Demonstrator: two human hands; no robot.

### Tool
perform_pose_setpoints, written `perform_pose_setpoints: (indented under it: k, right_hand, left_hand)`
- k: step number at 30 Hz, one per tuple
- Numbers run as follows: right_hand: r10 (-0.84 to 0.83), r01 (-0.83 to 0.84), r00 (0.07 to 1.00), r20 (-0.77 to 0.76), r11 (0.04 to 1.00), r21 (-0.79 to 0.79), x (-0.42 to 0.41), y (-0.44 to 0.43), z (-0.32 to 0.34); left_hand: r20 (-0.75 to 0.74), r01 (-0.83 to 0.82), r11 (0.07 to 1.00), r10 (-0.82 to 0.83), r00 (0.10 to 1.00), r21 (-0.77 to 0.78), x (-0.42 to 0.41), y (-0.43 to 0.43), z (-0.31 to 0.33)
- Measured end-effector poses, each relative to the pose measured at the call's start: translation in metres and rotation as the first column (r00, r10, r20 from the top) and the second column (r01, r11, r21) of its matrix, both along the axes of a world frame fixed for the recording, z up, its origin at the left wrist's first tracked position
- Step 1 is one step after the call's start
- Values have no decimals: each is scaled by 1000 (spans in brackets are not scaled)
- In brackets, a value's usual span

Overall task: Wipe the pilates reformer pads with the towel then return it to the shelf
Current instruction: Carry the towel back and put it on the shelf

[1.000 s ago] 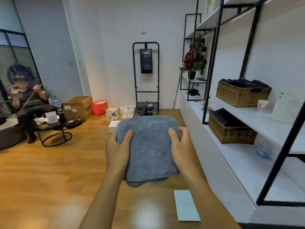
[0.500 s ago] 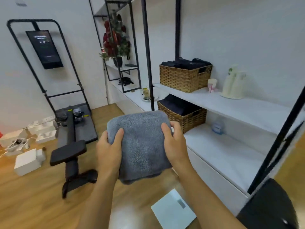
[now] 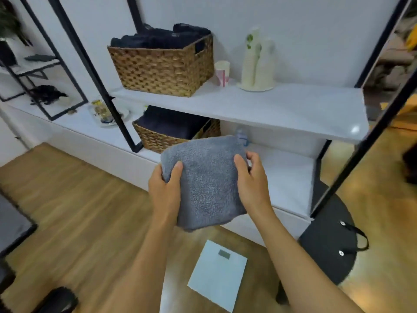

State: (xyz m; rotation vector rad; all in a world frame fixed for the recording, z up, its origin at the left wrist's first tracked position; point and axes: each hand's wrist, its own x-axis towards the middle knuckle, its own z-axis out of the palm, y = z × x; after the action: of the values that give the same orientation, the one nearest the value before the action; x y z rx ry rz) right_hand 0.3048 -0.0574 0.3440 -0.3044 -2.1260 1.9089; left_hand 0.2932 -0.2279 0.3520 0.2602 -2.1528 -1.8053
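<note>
A folded grey towel (image 3: 206, 179) is held flat between both hands, in front of the white shelf unit. My left hand (image 3: 164, 190) grips its left edge with the thumb on top. My right hand (image 3: 252, 181) grips its right edge the same way. The towel hovers over the front edge of the low white shelf (image 3: 286, 177). A second white shelf (image 3: 282, 105) runs above it. Only a dark corner of the reformer (image 3: 11, 224) shows at the left edge.
A wicker basket (image 3: 162, 64) of dark towels stands on the upper shelf beside stacked paper cups (image 3: 257, 62). Another wicker basket (image 3: 173, 132) sits on the low shelf. A white scale (image 3: 217, 274) lies on the wood floor, a black bag (image 3: 327, 240) to its right. Black frame posts (image 3: 358, 154) rise at the right.
The view has swung right from the room and the reformer to face the shelves closely. The towel stays gripped in both hands and is now over the low shelf's edge.
</note>
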Motion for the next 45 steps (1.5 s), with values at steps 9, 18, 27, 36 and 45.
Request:
perform_pose_setpoints:
  k: [9,18,27,36,45]
  right_hand:
    - [-379,382,905,192,924,27,-35,44,-89]
    - [-498,499,835,233,865,59,-152,134,-227]
    - [-552,529,827,107,828,183,-272,247,-321]
    - [-402,33,850,342,687,726,-324,280,-383]
    - [-431,166,886,172,641,749,-326,280,-409]
  left_hand:
    - [214,496,857,-515,830,136,-112,53,-100]
    - [163,635,736,-674,720,234,-254,152,-246]
    - [6,646,763,-646,763,7,-383,259,-332]
    - [288,580,299,-645,708,-757,-411,311,-398]
    - [200,449,266,-628,752,-853,-413,317,-420]
